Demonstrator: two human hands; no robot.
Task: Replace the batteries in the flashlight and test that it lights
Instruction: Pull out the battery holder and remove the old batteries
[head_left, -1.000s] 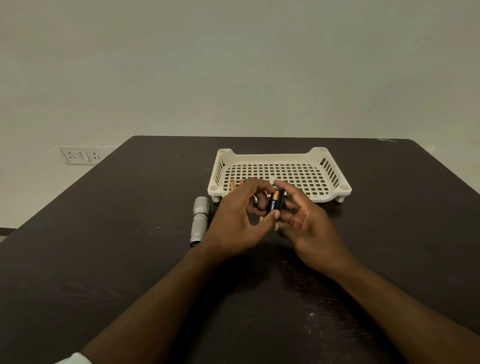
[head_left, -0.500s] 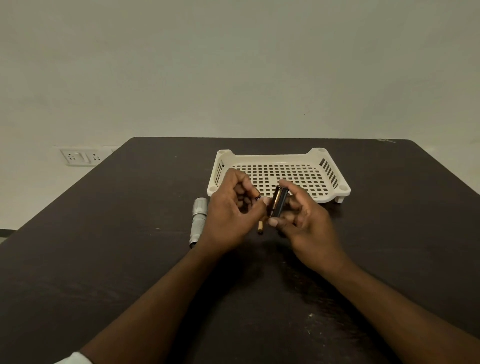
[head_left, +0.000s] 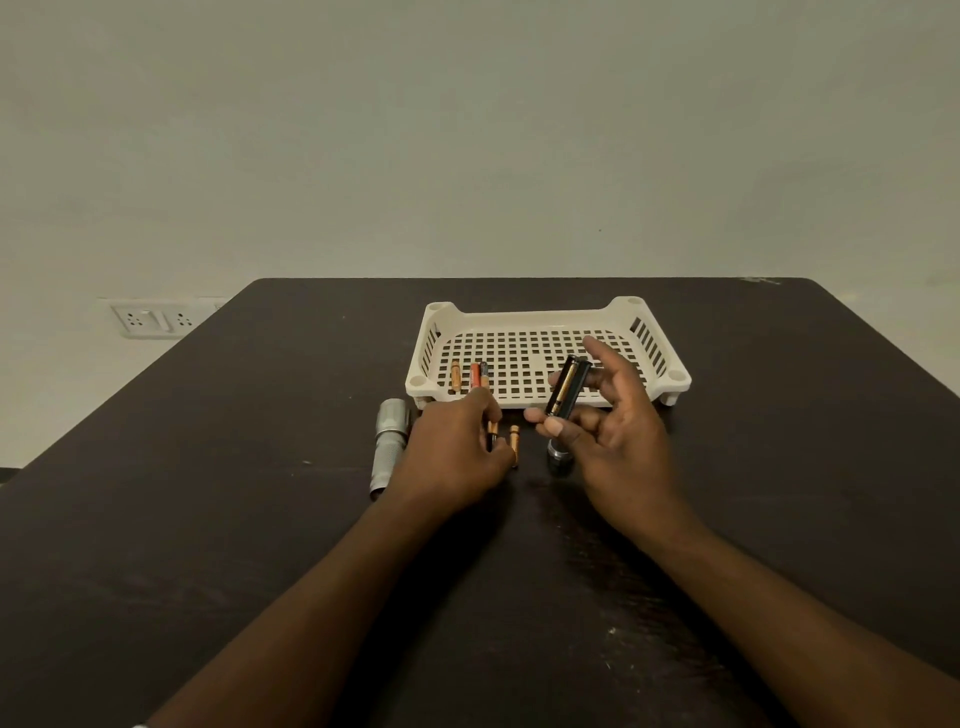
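Note:
My right hand (head_left: 621, 441) holds a black battery holder (head_left: 567, 387) upright between thumb and fingers, with a copper-topped battery showing in its slot. My left hand (head_left: 454, 457) is down at the table, its fingertips pinching a small battery (head_left: 492, 435). Another battery (head_left: 514, 441) lies just right of that one. The silver flashlight body (head_left: 387, 447) lies on the table left of my left hand. Its dark tail cap (head_left: 558, 460) stands on the table below the holder, partly hidden by my right thumb.
A cream perforated tray (head_left: 530, 313) sits behind my hands on the dark table (head_left: 208, 519), with three batteries (head_left: 470, 375) in its left front corner. A wall socket (head_left: 150, 319) is beyond the table's left edge.
My left hand has come away from the holder and dropped to the table with a battery. My right hand has moved right and tilted the holder, whose slot now shows.

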